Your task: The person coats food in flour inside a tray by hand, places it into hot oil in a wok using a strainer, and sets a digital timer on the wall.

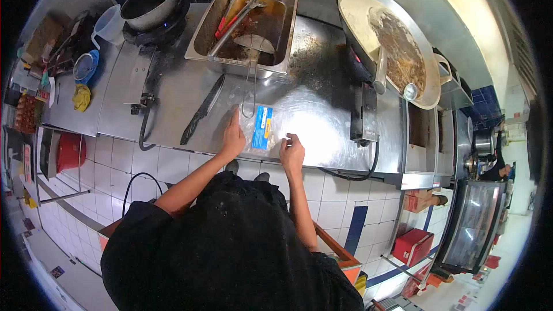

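Between my hands, at the counter's front edge, is a clear plastic bag (pixel 277 120) with a blue and yellow label (pixel 262 127). Small pale pieces show near its lower end. My left hand (pixel 233 139) holds the bag's left edge, its fingers fairly straight and pointing away from me. At the right edge my right hand (pixel 292 152) grips the bag with bent fingers. Just beyond the bag, the wire handle of a skimmer (pixel 254 42) hangs down from a steel pan (pixel 276 70). A dark knife (pixel 203 110) lies left of my left hand.
Tongs with red parts (pixel 236 25) rest in the pan. A large wok (pixel 429 89) of dark, foamy oil stands on a burner at right, with a ladle (pixel 381 72). A black pot (pixel 151 16) sits on the left burner. Far right, part of another person (pixel 496 171) shows.
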Demonstrator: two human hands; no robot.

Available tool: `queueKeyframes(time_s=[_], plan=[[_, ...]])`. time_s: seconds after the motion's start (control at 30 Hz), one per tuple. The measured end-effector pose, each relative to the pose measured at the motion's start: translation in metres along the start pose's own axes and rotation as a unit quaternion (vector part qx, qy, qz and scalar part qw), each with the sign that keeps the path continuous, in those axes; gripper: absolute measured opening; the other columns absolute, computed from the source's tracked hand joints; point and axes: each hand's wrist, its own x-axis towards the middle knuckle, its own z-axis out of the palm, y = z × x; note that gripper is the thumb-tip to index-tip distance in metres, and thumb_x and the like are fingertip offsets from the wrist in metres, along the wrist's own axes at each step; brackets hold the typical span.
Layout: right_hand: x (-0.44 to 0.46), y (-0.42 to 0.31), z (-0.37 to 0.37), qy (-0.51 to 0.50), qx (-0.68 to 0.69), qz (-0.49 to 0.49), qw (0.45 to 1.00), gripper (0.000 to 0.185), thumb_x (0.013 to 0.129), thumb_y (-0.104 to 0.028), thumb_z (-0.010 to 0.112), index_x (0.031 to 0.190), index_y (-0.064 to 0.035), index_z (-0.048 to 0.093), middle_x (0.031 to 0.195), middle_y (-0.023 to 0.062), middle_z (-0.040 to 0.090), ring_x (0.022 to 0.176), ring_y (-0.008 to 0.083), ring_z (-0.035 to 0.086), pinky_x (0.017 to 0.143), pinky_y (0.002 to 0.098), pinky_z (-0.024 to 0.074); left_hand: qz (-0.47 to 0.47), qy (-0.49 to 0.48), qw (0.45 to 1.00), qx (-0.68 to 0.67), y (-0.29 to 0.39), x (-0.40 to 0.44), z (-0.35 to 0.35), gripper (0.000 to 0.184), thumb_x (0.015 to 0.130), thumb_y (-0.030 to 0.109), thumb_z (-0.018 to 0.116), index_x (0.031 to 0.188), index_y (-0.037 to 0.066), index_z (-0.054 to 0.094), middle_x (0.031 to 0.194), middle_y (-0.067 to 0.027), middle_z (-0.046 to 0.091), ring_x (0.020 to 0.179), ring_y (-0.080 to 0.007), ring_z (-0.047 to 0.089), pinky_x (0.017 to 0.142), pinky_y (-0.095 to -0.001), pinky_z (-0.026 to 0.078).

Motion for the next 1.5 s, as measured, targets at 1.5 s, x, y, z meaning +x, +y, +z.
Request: queueKeyframes(time_s=[1.5], plan=[[-0.041, -0.118, 0.071, -0.442, 0.117, -0.039, 0.888, 0.075, 0.089, -0.06, 0.032, 0.104, 0.0087, 0.058, 0.099, 0.0277, 0.06, 0.094, 0.0335, 0.058, 0.087, 0.0368, 0.0419, -0.046, -0.243, 0.966, -0.07, 0.015, -0.081, -0.206, 0.028, 0.095, 0.024, 0.043, 0.098, -0.001, 0.053, 0.076, -0.01, 0.054, 0.072, -0.0154, 0.05, 0.068, -0.0293, 0.042]])
